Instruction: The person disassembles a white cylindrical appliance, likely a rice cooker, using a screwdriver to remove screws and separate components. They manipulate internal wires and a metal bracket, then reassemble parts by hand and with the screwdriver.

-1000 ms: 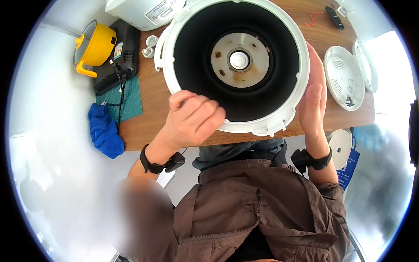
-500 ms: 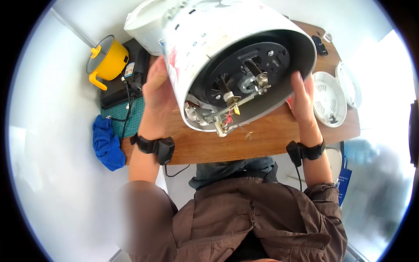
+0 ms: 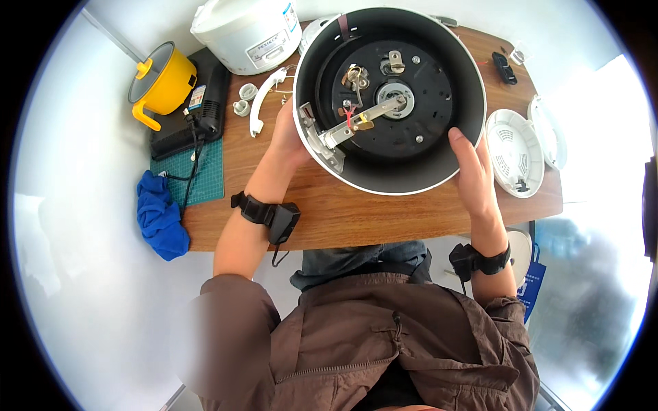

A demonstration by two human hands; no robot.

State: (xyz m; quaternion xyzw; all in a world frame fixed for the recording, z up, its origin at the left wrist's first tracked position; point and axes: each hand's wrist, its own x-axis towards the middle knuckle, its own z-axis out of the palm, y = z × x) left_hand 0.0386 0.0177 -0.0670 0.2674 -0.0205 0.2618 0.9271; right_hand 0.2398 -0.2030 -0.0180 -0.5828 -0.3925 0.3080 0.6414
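Observation:
Between my hands is a rice cooker body, its open underside facing me. Inside its dark shell sit a round black plate, a metal lever arm and short red and yellow wires. A metal bracket is fixed at the shell's lower left wall. My left hand holds the body's left side, its fingers mostly hidden behind the shell. With the thumb over the rim, my right hand grips the lower right side.
On the wooden table stand a white rice cooker and a yellow pot on a black device. A white handle lies left of the body. White vented cover at right; blue cloth at the left edge.
The cooker body has tipped so its underside faces me squarely, and its printed outer wall has gone from sight. My left hand has moved right and slightly down along with it.

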